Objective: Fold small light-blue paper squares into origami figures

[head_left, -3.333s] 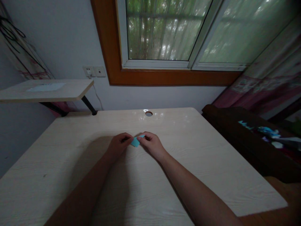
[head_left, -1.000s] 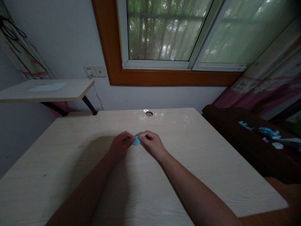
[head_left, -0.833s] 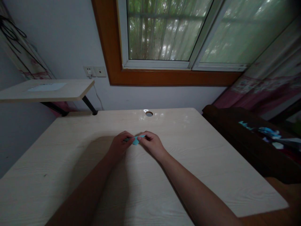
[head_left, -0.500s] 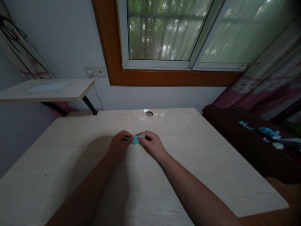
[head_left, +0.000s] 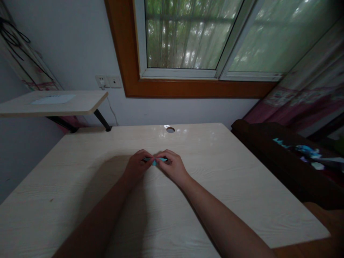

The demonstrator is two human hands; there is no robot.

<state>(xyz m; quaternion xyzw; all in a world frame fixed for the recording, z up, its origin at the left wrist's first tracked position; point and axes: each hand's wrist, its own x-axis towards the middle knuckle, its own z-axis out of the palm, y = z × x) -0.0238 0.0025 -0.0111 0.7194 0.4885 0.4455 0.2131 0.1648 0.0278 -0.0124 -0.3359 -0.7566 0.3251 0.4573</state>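
Observation:
A small folded piece of light blue paper [head_left: 156, 161] lies on the pale wooden table [head_left: 150, 215], near its middle. My left hand [head_left: 138, 165] pinches the paper's left end with curled fingers. My right hand [head_left: 172, 165] pinches the right end, fingertips pressed together over it. The two hands meet fingertip to fingertip, and only a thin blue strip shows between them. Both forearms reach in from the bottom of the view.
A round cable hole [head_left: 170, 129] sits at the table's far edge. A raised side shelf [head_left: 53, 102] with a white sheet is at the left. A wall socket [head_left: 107, 81] and a window are behind. A dark wooden bed frame [head_left: 282, 157] borders the right.
The paper looked like a wider blue flap earlier; my fingers have closed in over it and flattened it, so less blue shows. Both hands stay in the same spot.

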